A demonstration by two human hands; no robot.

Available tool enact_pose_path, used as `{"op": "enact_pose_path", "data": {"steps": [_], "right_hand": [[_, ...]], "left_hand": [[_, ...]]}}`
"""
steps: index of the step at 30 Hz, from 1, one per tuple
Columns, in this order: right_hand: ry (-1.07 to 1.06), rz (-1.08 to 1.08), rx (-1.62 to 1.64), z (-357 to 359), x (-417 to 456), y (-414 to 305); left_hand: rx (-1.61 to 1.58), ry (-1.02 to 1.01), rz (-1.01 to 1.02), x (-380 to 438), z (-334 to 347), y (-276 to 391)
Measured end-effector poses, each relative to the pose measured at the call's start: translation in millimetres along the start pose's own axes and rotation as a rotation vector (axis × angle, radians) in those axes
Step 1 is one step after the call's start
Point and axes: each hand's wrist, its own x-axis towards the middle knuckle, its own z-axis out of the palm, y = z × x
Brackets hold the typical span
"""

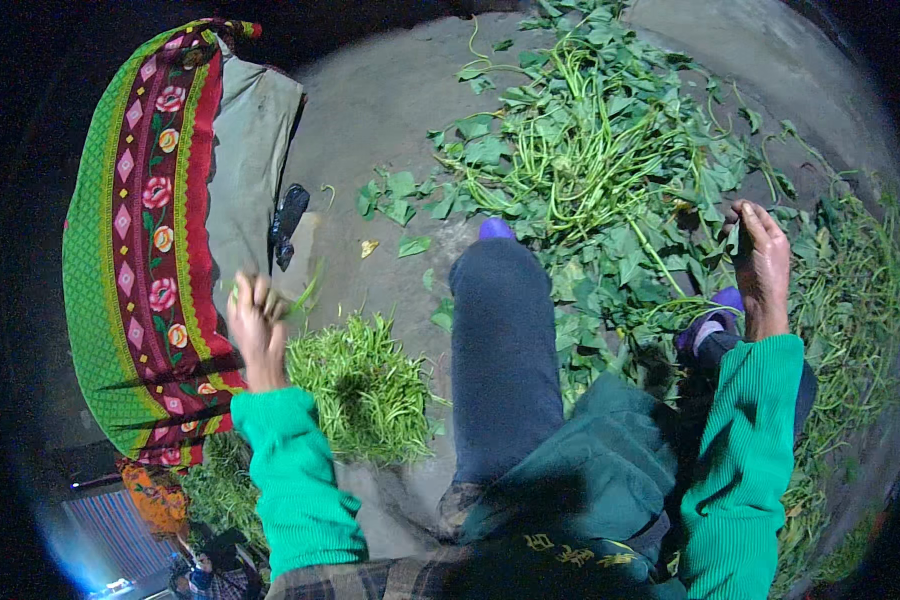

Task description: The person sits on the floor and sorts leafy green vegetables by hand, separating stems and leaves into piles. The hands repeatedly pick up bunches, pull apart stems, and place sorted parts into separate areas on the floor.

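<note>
My left hand (256, 330), fingers curled and blurred, holds green stem pieces above the left edge of a pile of short cut green stems (364, 390). On the right, my right hand (761, 251) is raised over leafy vines with its fingertips drawn together; a dark leaf-like bit shows at them, but the grip is unclear. Between and beyond my hands spreads a heap of leafy vines with long pale green stems (577, 157), around my purple-shod feet.
A flowered red and green cloth (139, 225) lies over a grey cover (251, 150) at left, beside a black object (289, 221). More vines (844, 315) line the right side. Part of another person (210, 574) shows at the bottom left, near a striped mat (109, 536).
</note>
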Motion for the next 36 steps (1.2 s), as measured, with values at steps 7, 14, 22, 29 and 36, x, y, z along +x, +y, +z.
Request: {"op": "enact_pose_path", "data": {"steps": [7,14,22,29,36], "right_hand": [[-0.132,0.092,-0.221,10.7,-8.9,6.4],[-0.178,0.14,-0.362,4.3,-8.9,11.4],[-0.14,0.133,-0.367,-7.0,-7.6,19.0],[-0.135,0.184,-0.434,-4.3,-11.6,33.8],[-0.145,0.166,-0.426,-3.1,-16.7,14.4]], "left_hand": [[1.83,0.349,-0.089,-76.1,-218.1,-57.9],[0.66,0.254,-0.831,-49.4,-164.3,-162.8],[0.312,-0.018,-1.124,-79.8,-92.5,-241.7],[1.433,-0.16,-0.768,-133.3,-96.2,-312.0],[1.556,-0.27,-0.607,-88.6,-104.4,-304.5]]}}
